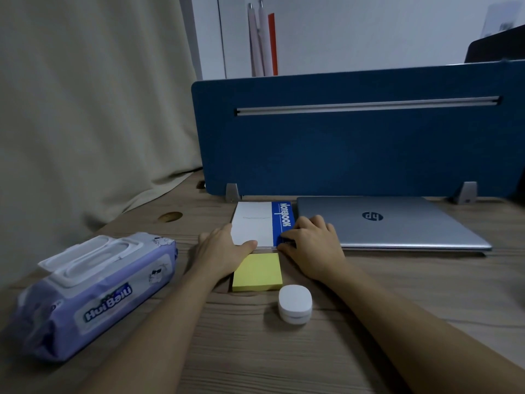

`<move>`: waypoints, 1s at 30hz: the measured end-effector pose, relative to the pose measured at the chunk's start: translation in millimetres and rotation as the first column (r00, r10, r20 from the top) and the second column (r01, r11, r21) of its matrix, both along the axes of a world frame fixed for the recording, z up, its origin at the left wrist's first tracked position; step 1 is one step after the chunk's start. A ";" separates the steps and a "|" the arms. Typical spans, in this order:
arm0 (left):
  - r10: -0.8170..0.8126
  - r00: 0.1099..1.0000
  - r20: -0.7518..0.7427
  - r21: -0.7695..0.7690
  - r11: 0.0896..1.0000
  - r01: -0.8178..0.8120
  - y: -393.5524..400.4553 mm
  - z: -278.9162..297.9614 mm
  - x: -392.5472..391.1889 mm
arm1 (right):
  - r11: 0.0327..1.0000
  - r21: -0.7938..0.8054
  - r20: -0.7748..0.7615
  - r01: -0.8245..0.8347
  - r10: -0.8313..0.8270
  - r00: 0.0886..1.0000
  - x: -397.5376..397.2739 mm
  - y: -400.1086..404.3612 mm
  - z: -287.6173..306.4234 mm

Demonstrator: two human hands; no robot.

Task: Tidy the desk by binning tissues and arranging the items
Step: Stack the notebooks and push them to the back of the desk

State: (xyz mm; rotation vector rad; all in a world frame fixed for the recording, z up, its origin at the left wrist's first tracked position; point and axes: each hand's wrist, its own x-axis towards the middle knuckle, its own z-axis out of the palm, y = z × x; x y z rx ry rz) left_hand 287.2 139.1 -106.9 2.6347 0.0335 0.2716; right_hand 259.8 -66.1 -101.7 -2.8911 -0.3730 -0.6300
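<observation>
Fingers of both hands press flat along the near corners of the notebook, which lies on the desk left of the laptop; squaring it calls for even, light pushes from each side.

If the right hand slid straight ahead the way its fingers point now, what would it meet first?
The right hand rests at the notebook beside the closed laptop, fingers pointing away from the person. Straight on, it would likely reach the blue desk divider first, though depth is hard to judge.
</observation>
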 end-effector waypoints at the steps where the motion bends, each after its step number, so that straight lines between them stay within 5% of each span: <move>1: 0.010 1.000 -0.020 -0.014 1.000 -0.010 0.0 0.1 -0.1 | 1.000 0.000 0.000 -0.001 0.001 1.000 -0.3 0.0 0.3; 16: -0.052 0.998 0.046 -0.128 0.990 0.058 6.2 -0.1 -0.2 | 1.000 0.026 0.012 -0.017 0.017 1.000 -3.8 -0.7 3.2; 30: -0.153 0.985 0.084 -0.295 0.940 0.171 15.9 5.3 -52.2 | 0.946 0.316 -0.042 -0.066 0.083 0.996 -51.0 -20.2 6.9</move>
